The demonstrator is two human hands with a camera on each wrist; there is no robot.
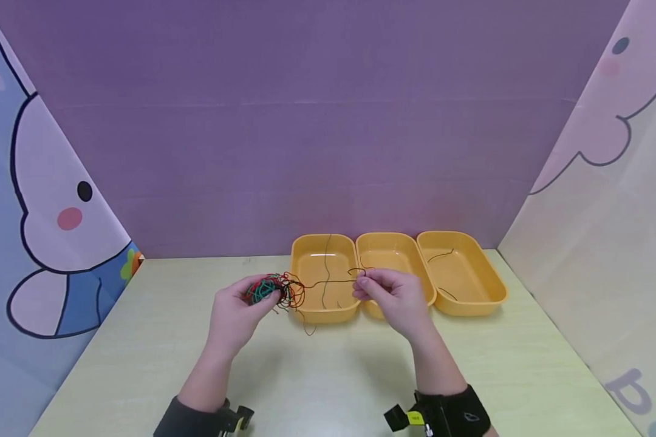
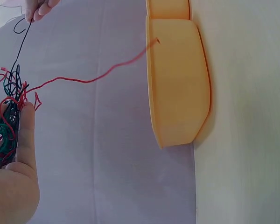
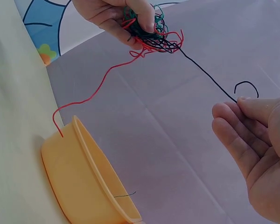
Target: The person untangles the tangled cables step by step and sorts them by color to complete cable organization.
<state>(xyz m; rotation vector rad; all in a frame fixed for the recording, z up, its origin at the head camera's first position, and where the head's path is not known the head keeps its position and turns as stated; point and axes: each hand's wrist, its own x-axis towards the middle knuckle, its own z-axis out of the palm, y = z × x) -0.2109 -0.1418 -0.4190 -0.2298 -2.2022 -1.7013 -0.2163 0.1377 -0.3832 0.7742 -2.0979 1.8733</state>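
Note:
My left hand [image 1: 232, 318] holds a tangled bundle of thin wires [image 1: 263, 289], green, red and black, between its thumb and fingers. One black wire [image 3: 205, 72] stretches from the tangle to my right hand [image 1: 396, 297]. There the thumb and index finger pinch it close to its end, and a short curled tip sticks out beyond them. From the bundle a loose red wire [image 2: 86, 81] dangles, curving away in both wrist views. Both hands are raised at the front of the yellow trays, the left one left of them, the right before the middle tray.
Three yellow trays stand side by side against the purple backdrop: a left tray [image 1: 333, 316], a middle tray [image 1: 388, 238] and a right tray [image 1: 489, 301]. A long thin dark wire [image 1: 325, 267] lies in the left one. Short black wires [image 1: 447, 294] lie in the right one.

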